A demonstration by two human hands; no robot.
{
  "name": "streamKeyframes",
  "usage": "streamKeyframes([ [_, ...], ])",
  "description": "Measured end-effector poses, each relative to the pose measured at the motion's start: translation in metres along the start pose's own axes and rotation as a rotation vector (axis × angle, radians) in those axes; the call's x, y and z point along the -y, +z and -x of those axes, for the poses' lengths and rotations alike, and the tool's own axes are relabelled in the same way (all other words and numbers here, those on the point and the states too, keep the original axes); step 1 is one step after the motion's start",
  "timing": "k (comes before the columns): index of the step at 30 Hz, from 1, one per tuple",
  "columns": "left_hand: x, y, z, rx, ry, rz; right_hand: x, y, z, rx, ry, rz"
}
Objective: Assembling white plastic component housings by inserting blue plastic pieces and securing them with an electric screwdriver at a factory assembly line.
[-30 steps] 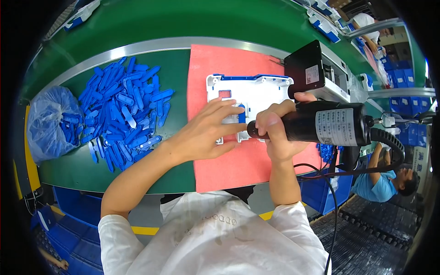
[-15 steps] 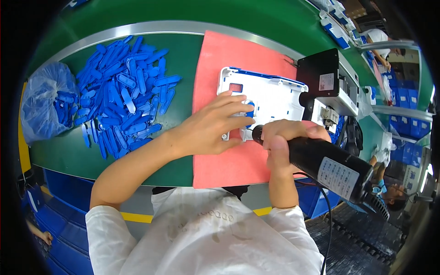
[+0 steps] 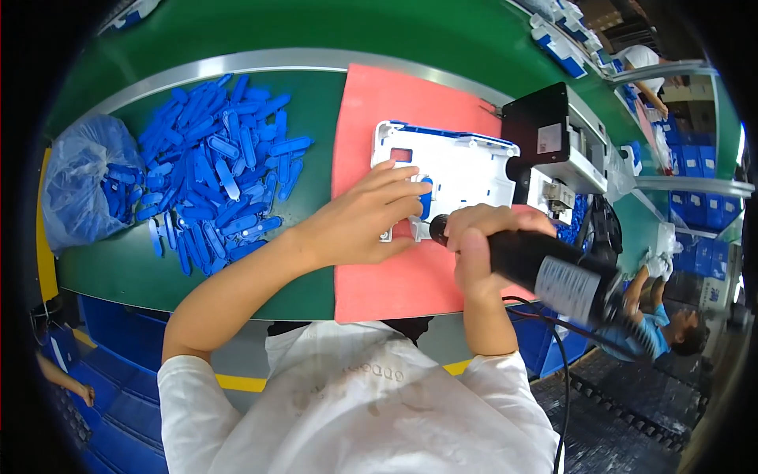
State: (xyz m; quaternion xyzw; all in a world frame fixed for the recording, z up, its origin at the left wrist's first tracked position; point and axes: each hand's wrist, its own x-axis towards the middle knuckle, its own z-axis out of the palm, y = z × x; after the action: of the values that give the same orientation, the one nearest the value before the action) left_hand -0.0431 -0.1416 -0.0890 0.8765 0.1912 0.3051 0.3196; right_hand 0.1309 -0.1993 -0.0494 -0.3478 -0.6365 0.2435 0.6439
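A white plastic housing with blue edging [image 3: 462, 166] lies on a pink mat, with a small reddish window near its upper left corner. My left hand [image 3: 377, 209] holds its lower left part, fingers over a blue oval piece [image 3: 426, 197] and the thumb at the near edge. Closed around a black corded electric screwdriver [image 3: 525, 261], my right hand [image 3: 482, 237] keeps it tilted, its nose against the near edge of the housing beside my left fingertips. The bit's tip is hidden.
Many loose blue plastic strips [image 3: 213, 170] are heaped at left beside a clear bag [image 3: 87, 186] of the same. A black machine [image 3: 541, 130] stands right of the pink mat [image 3: 387, 288]. The cord [image 3: 567, 379] hangs down at right. Other people are at the far right.
The view has shifted slightly. The screwdriver's rear end has swung a little toward the left and blurs, while its nose stays at the housing edge. My left hand keeps its place.
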Motion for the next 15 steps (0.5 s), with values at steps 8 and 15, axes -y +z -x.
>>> streamKeyframes([
  [8, -0.009, -0.017, -0.022, -0.107, 0.050, -0.119, 0.098, -0.064, -0.044, -0.251, -0.082, -0.494],
  [15, -0.022, -0.122, -0.099, -0.069, -0.596, 0.676, 0.106, -0.081, -0.019, -0.256, 0.104, -0.556],
])
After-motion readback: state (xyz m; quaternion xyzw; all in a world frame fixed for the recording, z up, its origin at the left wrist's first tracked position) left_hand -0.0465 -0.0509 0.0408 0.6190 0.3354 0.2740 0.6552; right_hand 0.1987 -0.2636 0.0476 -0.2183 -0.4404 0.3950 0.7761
